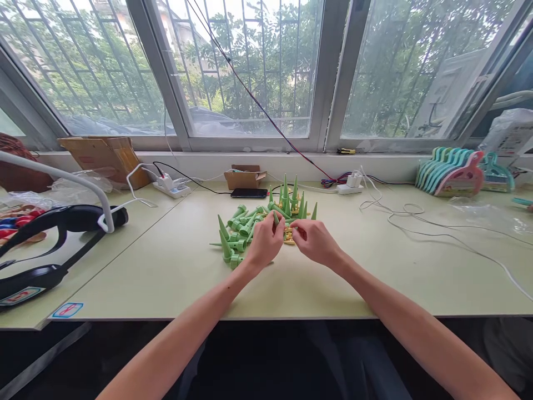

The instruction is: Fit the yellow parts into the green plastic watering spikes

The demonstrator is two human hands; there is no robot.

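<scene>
My left hand (265, 238) is closed around a green plastic cone-shaped spike (276, 218), whose tip shows between the fingers. Close to its right, my right hand (317, 240) is in a pinch; whatever is between those fingertips is too small to make out. To the left lies a loose pile of green plastic spikes (235, 243) with round collars, some on their sides and some point up. Behind the hands, several green spikes (295, 191) stand upright among small yellow pieces (288, 241), which are partly hidden by my fingers.
A black phone (249, 193) lies behind the pile, before a small open cardboard box (244, 178). Power strips (171, 187) and white cables (416, 214) run along the back and right. Black headgear (62, 222) sits at left. Coloured plastic hangers (452, 171) stand at back right.
</scene>
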